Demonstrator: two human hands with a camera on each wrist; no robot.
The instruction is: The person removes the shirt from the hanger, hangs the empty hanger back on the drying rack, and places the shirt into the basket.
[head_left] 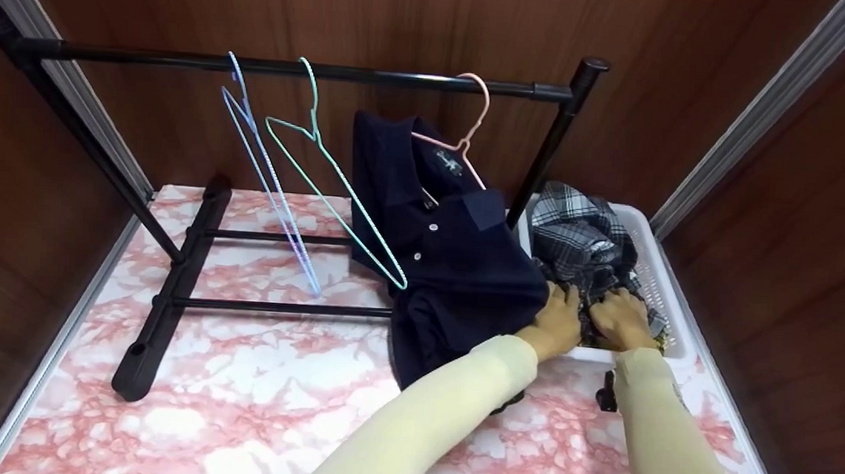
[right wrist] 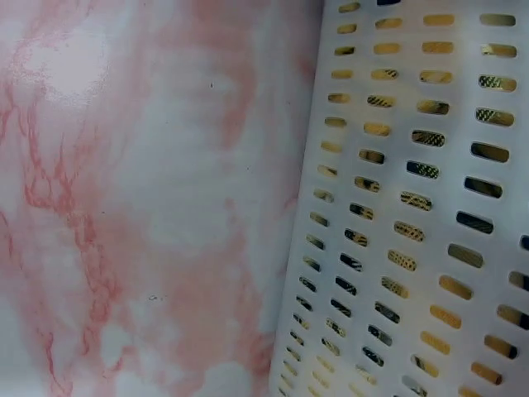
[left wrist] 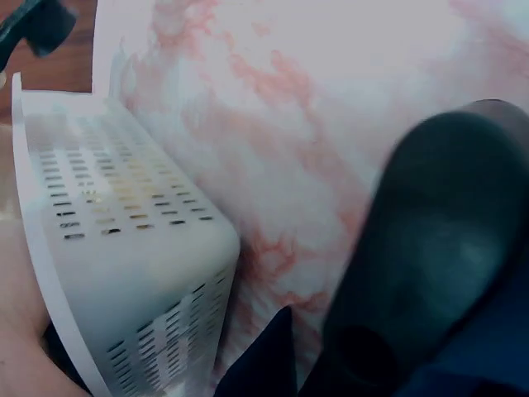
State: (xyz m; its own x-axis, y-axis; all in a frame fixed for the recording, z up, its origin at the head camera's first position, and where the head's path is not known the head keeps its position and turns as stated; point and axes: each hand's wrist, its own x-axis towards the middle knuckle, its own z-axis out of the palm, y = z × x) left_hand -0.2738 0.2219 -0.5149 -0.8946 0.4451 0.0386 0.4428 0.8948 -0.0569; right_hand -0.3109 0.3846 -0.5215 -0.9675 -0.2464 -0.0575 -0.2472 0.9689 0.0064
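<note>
In the head view a black-and-grey plaid shirt [head_left: 579,233] lies bunched in a white plastic basket [head_left: 661,283] at the right. My left hand [head_left: 559,325] reaches over the basket's near left rim and grips the plaid cloth; its fingertips are partly hidden. Beside it my right hand [head_left: 621,318] holds the same cloth with curled fingers. A navy polo shirt [head_left: 465,270] hangs from a pink hanger [head_left: 466,147], close to my left forearm. In the left wrist view only part of the left hand [left wrist: 21,314] shows, at the basket's rim. The right wrist view shows no hand.
A black clothes rack [head_left: 404,79] stands on the pink marbled surface [head_left: 231,417]. From its bar hang a blue hanger [head_left: 270,182] and a green hanger [head_left: 338,171] without clothes. Through the slots of the basket [right wrist: 413,207] yellow and dark patterned cloth shows. Wooden walls enclose the space.
</note>
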